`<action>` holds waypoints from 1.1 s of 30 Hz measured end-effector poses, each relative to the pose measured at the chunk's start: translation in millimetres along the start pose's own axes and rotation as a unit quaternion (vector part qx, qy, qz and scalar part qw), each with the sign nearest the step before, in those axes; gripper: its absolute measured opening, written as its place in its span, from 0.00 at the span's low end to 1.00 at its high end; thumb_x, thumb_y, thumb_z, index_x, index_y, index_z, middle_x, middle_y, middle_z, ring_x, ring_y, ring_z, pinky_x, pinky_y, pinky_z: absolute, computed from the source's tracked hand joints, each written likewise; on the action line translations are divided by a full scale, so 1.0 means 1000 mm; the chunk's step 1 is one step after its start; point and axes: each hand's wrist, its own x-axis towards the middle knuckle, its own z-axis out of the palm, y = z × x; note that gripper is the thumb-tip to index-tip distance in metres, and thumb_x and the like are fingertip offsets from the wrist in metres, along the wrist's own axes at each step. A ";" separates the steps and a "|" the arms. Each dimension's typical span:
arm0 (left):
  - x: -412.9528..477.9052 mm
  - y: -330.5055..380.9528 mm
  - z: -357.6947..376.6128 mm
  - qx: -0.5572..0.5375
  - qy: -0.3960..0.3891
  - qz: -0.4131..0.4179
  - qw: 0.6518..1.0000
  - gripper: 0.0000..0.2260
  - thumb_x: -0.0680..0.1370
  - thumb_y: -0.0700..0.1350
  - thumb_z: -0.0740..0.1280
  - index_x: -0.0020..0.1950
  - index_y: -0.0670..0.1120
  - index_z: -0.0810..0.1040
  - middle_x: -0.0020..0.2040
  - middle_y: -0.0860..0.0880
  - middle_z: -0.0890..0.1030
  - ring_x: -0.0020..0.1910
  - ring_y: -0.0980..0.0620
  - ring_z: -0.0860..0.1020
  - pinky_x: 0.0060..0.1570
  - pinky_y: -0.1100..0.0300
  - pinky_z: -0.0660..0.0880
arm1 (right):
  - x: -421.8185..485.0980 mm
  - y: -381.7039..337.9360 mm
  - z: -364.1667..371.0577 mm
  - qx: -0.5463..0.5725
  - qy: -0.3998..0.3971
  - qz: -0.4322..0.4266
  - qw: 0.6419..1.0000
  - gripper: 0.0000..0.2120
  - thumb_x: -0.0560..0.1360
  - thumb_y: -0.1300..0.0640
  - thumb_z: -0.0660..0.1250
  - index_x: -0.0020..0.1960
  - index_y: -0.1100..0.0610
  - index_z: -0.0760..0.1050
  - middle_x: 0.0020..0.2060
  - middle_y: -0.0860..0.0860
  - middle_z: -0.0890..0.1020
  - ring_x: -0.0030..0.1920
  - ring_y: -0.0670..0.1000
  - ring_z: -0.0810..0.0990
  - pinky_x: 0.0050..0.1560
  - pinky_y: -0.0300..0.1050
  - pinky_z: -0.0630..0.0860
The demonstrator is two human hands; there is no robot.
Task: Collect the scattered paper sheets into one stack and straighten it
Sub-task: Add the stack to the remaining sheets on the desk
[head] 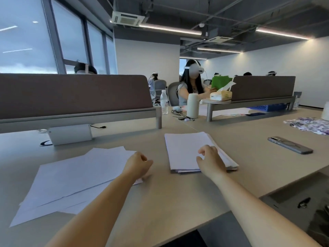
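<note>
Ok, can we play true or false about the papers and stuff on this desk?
1. The right hand rests on the neat stack. True.
2. The phone lies on top of that stack. False: it lies on the desk, to the right of the stack and apart from it.
3. The loose sheets lie spread out, with the left hand at their edge. True.
4. All the paper is in one pile. False: bare desk separates the loose sheets from the neat stack.
</note>
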 end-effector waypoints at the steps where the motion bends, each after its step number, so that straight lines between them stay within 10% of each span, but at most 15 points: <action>1: -0.003 -0.013 -0.014 0.002 0.024 0.002 1.000 0.08 0.74 0.47 0.66 0.38 0.46 0.69 0.36 0.47 0.71 0.33 0.52 0.70 0.36 0.60 0.65 | -0.003 -0.014 0.012 0.005 -0.016 -0.029 0.999 0.10 0.77 0.57 0.61 0.58 0.56 0.70 0.59 0.52 0.71 0.52 0.55 0.77 0.54 0.49 0.74; 5: -0.015 -0.074 -0.072 0.086 0.121 -0.065 0.987 0.17 0.75 0.56 0.65 0.59 0.47 0.73 0.58 0.48 0.76 0.55 0.48 0.75 0.52 0.55 0.72 | -0.019 -0.067 0.059 0.019 -0.071 -0.119 0.990 0.07 0.77 0.58 0.61 0.54 0.56 0.72 0.53 0.50 0.72 0.51 0.53 0.76 0.52 0.46 0.73; 9: -0.043 -0.143 -0.131 0.224 0.117 -0.244 0.936 0.36 0.72 0.69 0.57 0.72 0.49 0.63 0.73 0.42 0.64 0.72 0.39 0.61 0.70 0.46 0.58 | -0.038 -0.116 0.113 -0.018 -0.131 -0.162 0.978 0.13 0.77 0.48 0.60 0.55 0.55 0.74 0.56 0.52 0.76 0.60 0.56 0.73 0.57 0.46 0.70; 13: -0.061 -0.183 -0.158 0.219 0.078 -0.281 0.931 0.43 0.69 0.76 0.47 0.77 0.53 0.53 0.78 0.43 0.52 0.77 0.39 0.50 0.74 0.42 0.48 | -0.043 -0.154 0.147 -0.074 -0.180 -0.134 0.972 0.33 0.76 0.34 0.52 0.71 0.58 0.64 0.69 0.55 0.70 0.69 0.59 0.66 0.68 0.51 0.63; 20: -0.063 -0.182 -0.161 0.231 0.065 -0.253 0.937 0.39 0.68 0.76 0.48 0.74 0.57 0.60 0.75 0.42 0.59 0.74 0.39 0.55 0.73 0.46 0.53 | -0.041 -0.184 0.157 0.076 -0.221 -0.078 0.969 0.38 0.70 0.29 0.55 0.73 0.50 0.61 0.69 0.50 0.71 0.69 0.55 0.68 0.65 0.49 0.67; 23: -0.062 -0.184 -0.162 0.241 0.048 -0.257 0.935 0.41 0.67 0.76 0.52 0.75 0.56 0.59 0.77 0.41 0.54 0.76 0.39 0.51 0.74 0.46 0.51 | -0.038 -0.194 0.144 0.360 -0.247 -0.008 0.900 0.37 0.66 0.30 0.64 0.65 0.54 0.70 0.61 0.54 0.78 0.59 0.55 0.77 0.57 0.48 0.71; 25: -0.061 -0.183 -0.160 0.240 0.048 -0.254 0.936 0.43 0.67 0.76 0.53 0.76 0.54 0.56 0.79 0.44 0.48 0.77 0.40 0.48 0.75 0.46 0.48 | -0.040 -0.198 0.128 0.570 -0.243 0.085 0.780 0.27 0.70 0.36 0.66 0.55 0.58 0.76 0.44 0.55 0.84 0.47 0.56 0.80 0.49 0.49 0.72; 28: -0.061 -0.180 -0.156 0.251 0.044 -0.249 0.934 0.44 0.69 0.75 0.51 0.78 0.50 0.53 0.79 0.46 0.48 0.78 0.42 0.46 0.75 0.46 0.46 | -0.037 -0.192 0.119 0.699 -0.204 0.206 0.654 0.20 0.76 0.41 0.62 0.61 0.53 0.73 0.47 0.48 0.74 0.57 0.55 0.78 0.64 0.53 0.72; 33: -0.059 -0.179 -0.151 0.276 0.057 -0.262 0.923 0.43 0.69 0.74 0.51 0.76 0.47 0.59 0.77 0.44 0.57 0.76 0.41 0.53 0.73 0.47 0.53 | -0.040 -0.190 0.130 0.657 -0.250 0.233 0.671 0.18 0.77 0.43 0.59 0.58 0.55 0.73 0.40 0.55 0.78 0.45 0.57 0.78 0.54 0.56 0.74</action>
